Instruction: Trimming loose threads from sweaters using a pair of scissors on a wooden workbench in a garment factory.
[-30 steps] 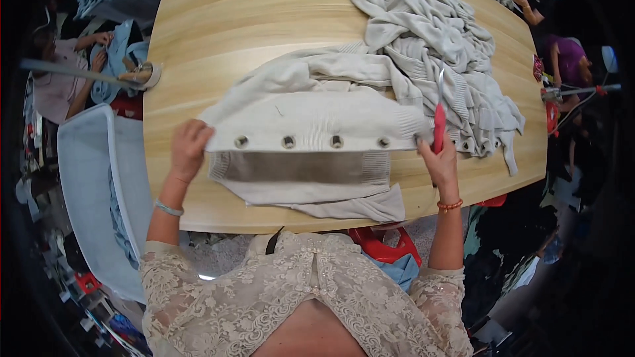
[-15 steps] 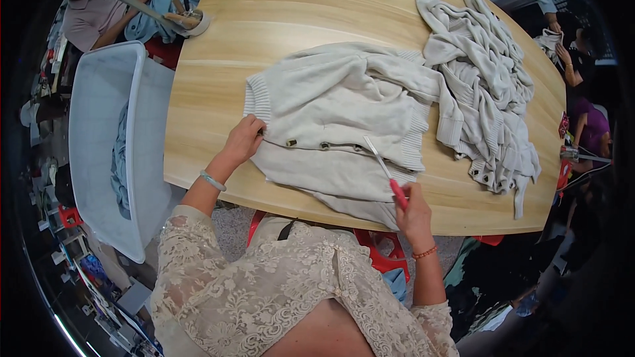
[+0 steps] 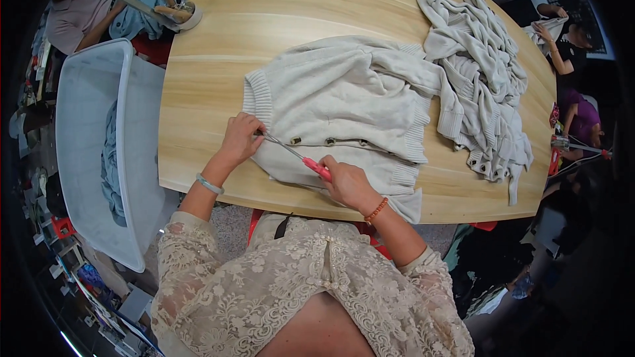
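Holding the tool (image 3: 316, 168) at an edge of the sweater (image 3: 324, 92)
Head view: pinching the sweater, spread on the bench (image 3: 211, 20) left of a knit pile (image 3: 476, 86), beside its ribbed band (image 3: 258, 98) with the left hand (image 3: 242, 137); clamped on the tool's pink handle with the right hand (image 3: 348, 183); seemingly at the step of setting the tip (image 3: 272, 137) by the fingertips (image 3: 258, 131); calling next for a firm pinch and steady tip

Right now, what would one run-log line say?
left hand: pinching cream knit cardigan near ribbed band | right hand: gripping slim red-handled tool, tip beside left hand | right side: cream knitwear heap
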`<state>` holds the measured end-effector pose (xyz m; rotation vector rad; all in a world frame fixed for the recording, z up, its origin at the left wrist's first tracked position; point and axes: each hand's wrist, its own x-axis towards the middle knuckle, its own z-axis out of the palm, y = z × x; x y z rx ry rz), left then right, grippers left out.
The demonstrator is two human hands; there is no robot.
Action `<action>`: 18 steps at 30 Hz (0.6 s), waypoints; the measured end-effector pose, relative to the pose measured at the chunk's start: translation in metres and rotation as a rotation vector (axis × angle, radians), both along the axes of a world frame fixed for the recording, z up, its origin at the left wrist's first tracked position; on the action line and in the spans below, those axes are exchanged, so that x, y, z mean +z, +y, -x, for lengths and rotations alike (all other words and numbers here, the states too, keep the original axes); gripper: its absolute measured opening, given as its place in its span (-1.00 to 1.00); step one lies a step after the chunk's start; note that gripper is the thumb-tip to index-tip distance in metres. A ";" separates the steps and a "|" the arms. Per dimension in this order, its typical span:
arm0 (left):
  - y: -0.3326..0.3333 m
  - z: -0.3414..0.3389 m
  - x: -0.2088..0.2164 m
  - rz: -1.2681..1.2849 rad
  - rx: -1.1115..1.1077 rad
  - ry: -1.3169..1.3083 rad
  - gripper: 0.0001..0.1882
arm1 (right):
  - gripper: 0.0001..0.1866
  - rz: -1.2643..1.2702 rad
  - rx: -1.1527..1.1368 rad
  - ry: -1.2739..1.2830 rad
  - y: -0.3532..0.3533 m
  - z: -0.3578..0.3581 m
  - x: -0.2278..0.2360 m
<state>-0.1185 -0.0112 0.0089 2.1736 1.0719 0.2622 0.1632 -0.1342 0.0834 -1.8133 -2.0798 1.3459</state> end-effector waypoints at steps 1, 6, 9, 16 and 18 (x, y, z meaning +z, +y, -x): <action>-0.007 -0.016 0.012 -0.209 0.017 0.053 -0.65 | -0.68 -0.042 -0.041 0.012 -0.010 -0.010 -0.005; -0.040 -0.069 0.009 -0.154 0.019 -0.114 -0.55 | -0.66 -0.044 -0.159 -0.105 -0.040 -0.039 0.010; -0.044 -0.077 -0.029 -0.053 0.091 -0.147 -0.63 | -0.72 -0.033 -0.129 -0.205 -0.047 -0.044 0.023; -0.035 -0.077 -0.021 0.071 0.024 -0.180 -0.75 | -0.73 -0.003 -0.079 -0.117 -0.046 -0.037 0.017; -0.043 -0.080 -0.018 0.025 0.030 -0.128 -0.79 | -0.75 0.030 -0.105 -0.087 -0.050 -0.043 0.016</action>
